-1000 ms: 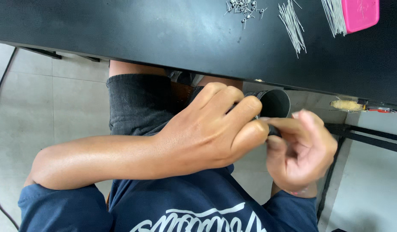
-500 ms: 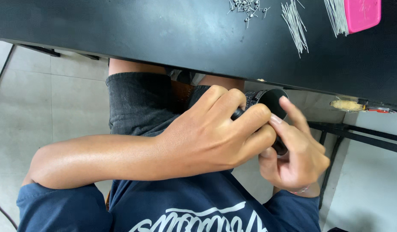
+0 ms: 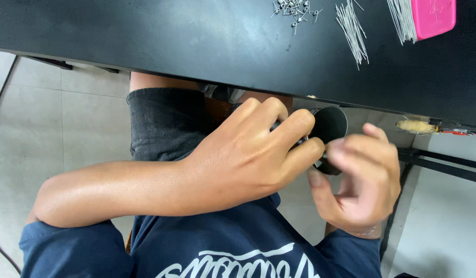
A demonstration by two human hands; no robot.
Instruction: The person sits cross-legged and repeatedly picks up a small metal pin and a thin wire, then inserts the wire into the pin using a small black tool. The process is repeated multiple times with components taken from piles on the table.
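Head view: a black round cup-like part (image 3: pixel 330 128) sits below the near edge of the black worktop (image 3: pixel 145 36), above the person's lap, with its dark open mouth turned toward the camera. Only part of its rim and inner wall shows; the rest is covered by both hands.

Left hand (image 3: pixel 248 154): the forearm crosses the body from the left, and the hand lies knuckles-up over the left side of the cup. Its fingers (image 3: pixel 294 126) are curled narrow around the cup and hold it.

Right hand (image 3: pixel 361 185): it is placed at the right and lower side of the cup, palm partly toward the camera. Its fingers (image 3: pixel 351 149) are bent close against the rim, and the thumb points toward the left hand. Whether they pinch anything small cannot be told, since the hand is blurred.

Change from half a second ago: the right hand has shifted slightly to the right of the cup and its fingers have spread a little. The left hand keeps the same grip.

Beyond the cup, on the worktop, lie a small heap of metal eyelet pins (image 3: pixel 294 9), a fan of thin wire pins (image 3: pixel 351 31) and a pink box (image 3: pixel 433 16) at the far right corner.
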